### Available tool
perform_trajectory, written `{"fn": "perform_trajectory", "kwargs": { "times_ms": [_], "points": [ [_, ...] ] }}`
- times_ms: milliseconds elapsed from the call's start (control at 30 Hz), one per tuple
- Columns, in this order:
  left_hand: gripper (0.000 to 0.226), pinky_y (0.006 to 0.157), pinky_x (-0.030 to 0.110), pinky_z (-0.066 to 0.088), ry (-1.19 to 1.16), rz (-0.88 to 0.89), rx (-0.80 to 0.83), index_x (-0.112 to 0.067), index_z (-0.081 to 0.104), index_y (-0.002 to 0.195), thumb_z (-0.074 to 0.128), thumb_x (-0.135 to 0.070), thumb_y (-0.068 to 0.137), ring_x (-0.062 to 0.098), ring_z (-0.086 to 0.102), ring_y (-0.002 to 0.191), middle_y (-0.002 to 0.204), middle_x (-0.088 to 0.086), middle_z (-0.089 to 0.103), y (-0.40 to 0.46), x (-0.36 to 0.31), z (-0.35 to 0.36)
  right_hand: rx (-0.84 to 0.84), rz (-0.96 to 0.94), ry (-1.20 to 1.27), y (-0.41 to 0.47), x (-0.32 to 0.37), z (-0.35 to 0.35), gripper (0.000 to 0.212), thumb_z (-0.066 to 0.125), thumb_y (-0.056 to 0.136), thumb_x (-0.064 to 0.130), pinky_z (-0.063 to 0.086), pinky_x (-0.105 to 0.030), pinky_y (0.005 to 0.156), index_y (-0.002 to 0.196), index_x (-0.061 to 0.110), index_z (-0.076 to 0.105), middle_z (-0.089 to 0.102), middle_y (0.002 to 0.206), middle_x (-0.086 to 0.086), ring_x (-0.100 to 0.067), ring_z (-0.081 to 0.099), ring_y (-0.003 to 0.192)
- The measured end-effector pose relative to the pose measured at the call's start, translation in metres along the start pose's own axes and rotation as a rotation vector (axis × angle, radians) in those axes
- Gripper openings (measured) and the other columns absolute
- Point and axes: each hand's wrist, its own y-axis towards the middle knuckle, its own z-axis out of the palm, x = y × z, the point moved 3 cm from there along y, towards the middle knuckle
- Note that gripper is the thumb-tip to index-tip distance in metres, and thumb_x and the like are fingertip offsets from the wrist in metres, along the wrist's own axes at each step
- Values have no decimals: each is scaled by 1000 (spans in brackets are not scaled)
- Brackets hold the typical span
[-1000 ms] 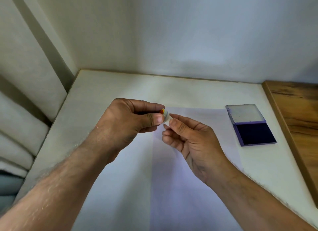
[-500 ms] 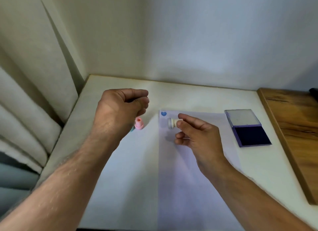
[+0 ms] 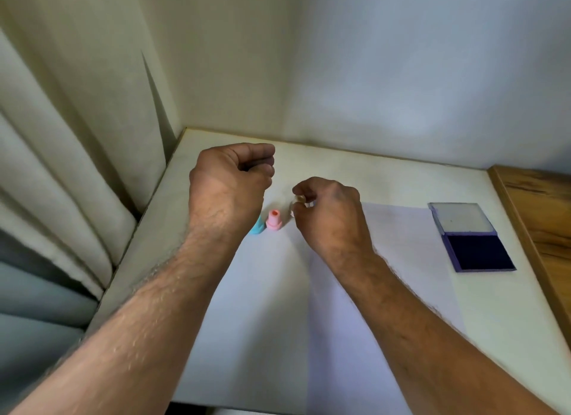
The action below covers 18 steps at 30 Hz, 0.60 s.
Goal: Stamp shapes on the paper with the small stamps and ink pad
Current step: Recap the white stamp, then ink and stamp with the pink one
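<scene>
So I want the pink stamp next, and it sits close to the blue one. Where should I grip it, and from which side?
Probably pinch the pink stamp by its narrow upper stem, coming from above. It stands upright on a wider base, so the stem offers a slim grip. The blue stamp crowds its left side, and the right hand is near on the right.

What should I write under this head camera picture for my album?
Right hand pinches a small stamp beside pink and blue stamps, ink pad open.
</scene>
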Motion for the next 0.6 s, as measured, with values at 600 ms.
{"fn": "perform_trajectory", "kwargs": {
  "times_ms": [600],
  "points": [
    [27,88,31,58,22,11,-9,-24,77,100,65,-3,88,7,74,87,93,-9,77,-2,-2,2,70,-134,-188,-23,14,16,25,58,92,36,48,-27,70,115,32,66,43,133,3,-16,51,111]
  ]
}}
